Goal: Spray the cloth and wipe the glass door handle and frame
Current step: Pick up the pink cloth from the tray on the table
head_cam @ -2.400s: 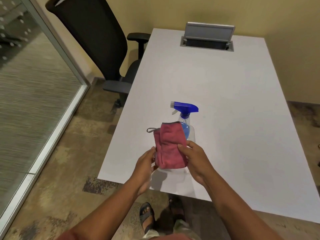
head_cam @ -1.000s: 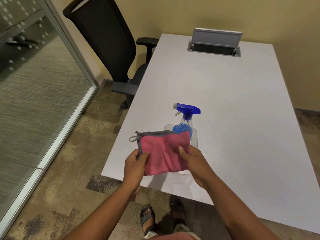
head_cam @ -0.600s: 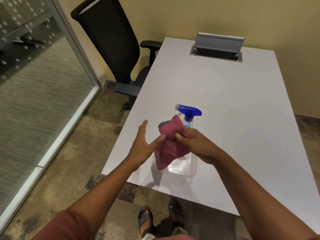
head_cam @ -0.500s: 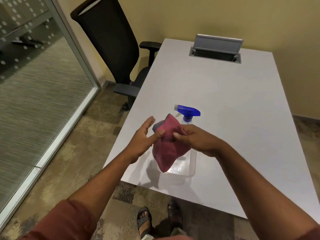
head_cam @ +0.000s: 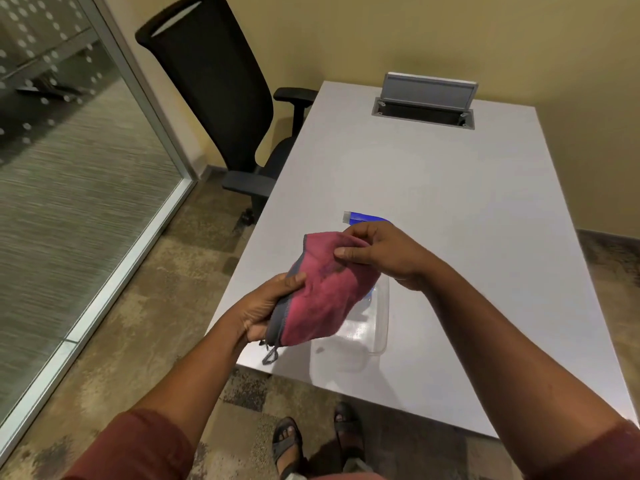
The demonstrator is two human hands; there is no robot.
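A pink cloth [head_cam: 322, 299] with a grey edge and a small hanging loop is stretched between both hands above the near edge of the white table [head_cam: 450, 209]. My left hand [head_cam: 266, 306] grips its lower left edge. My right hand [head_cam: 381, 254] pinches its upper right part. Behind the right hand, only the blue head of the spray bottle [head_cam: 363, 218] shows; the rest is hidden by hand and cloth. The bottle stands in a clear plastic container [head_cam: 377, 323]. The glass wall and its metal frame [head_cam: 145, 98] run along the left; no door handle is in view.
A black office chair [head_cam: 221, 98] stands at the table's far left corner. An open grey cable hatch [head_cam: 426, 98] sits at the table's far end. My sandalled feet [head_cam: 311, 441] are on the patterned carpet by the table's near edge.
My left hand, open beside the cloth half a second ago, has closed on its lower edge. The cloth is now spread out between both hands, and the right hand covers more of the bottle.
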